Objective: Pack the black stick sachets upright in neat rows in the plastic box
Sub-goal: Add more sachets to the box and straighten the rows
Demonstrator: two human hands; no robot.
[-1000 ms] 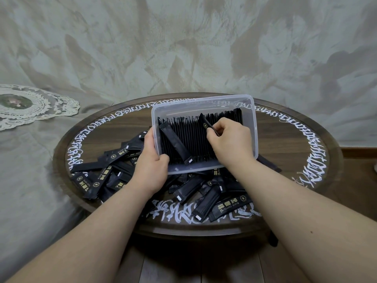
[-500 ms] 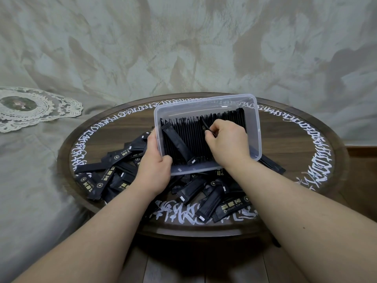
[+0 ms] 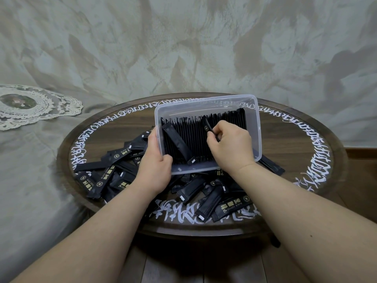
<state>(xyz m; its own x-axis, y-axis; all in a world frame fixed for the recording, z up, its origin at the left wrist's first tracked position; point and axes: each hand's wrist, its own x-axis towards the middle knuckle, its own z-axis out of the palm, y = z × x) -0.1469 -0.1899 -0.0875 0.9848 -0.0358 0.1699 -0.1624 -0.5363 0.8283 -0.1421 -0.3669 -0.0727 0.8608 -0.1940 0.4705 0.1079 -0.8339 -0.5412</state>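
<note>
Far off at 9 o'clock, a white lace doily [image 3: 30, 106] lay on the grey cloth. Next came the round table [image 3: 318, 160] with white writing on its rim. Loose black sachets [image 3: 106, 170] were heaped on it from 9 o'clock round to 6 o'clock. The left hand [image 3: 156, 162] gripped the near left corner of the plastic box [image 3: 206, 101], thumb inside. The box was tipped up toward the person. Inside it, a row of sachets [image 3: 191, 139] stood on edge, and 1 loose sachet [image 3: 179, 144] lay slanted across them. The right hand [image 3: 230, 144] pinched 1 black sachet [image 3: 206, 125] among the row.
</note>
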